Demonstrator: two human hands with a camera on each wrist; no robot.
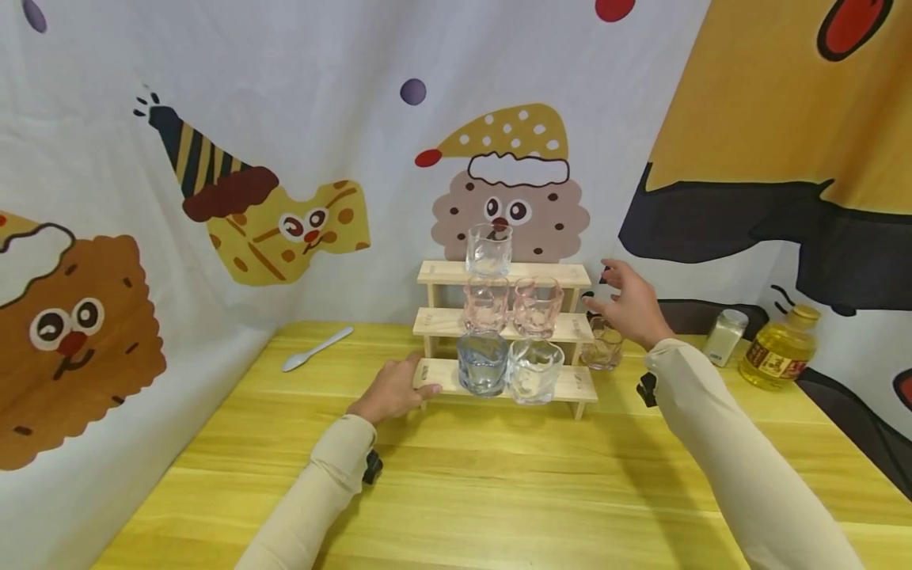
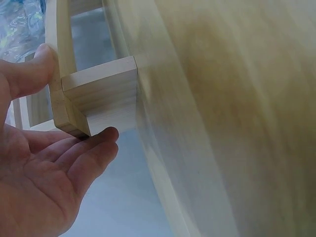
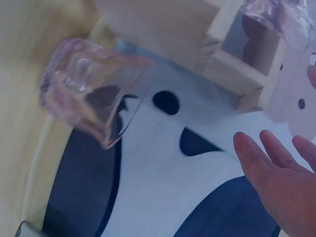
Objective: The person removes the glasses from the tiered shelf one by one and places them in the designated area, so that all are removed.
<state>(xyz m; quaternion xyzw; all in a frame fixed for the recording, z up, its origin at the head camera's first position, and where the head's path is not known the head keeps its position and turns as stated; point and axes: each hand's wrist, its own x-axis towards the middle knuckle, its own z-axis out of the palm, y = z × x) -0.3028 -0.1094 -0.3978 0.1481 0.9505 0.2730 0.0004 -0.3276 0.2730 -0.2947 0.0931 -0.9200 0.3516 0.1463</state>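
Observation:
A three-step wooden rack (image 1: 442, 321) stands on the table against the cloth. My left hand (image 1: 390, 389) grips the left end of its lowest step; in the left wrist view the thumb lies on top of the board (image 2: 63, 106) and the fingers reach under its end. One clear glass (image 1: 489, 252) is on the top step, two pink glasses (image 1: 537, 307) on the middle, a bluish glass (image 1: 483, 366) and another clear glass (image 1: 534, 372) on the lowest. My right hand (image 1: 630, 307) hovers, fingers spread and holding nothing, beside the rack, above a pink glass (image 3: 94, 86) on the table.
To the right stand a jar with a metal lid (image 1: 725, 339) and a bottle of yellow oil (image 1: 778, 350). A white spoon (image 1: 317, 350) lies at the back left of the wood-grain table (image 1: 499, 491). A printed cloth (image 1: 342, 87) hangs behind everything.

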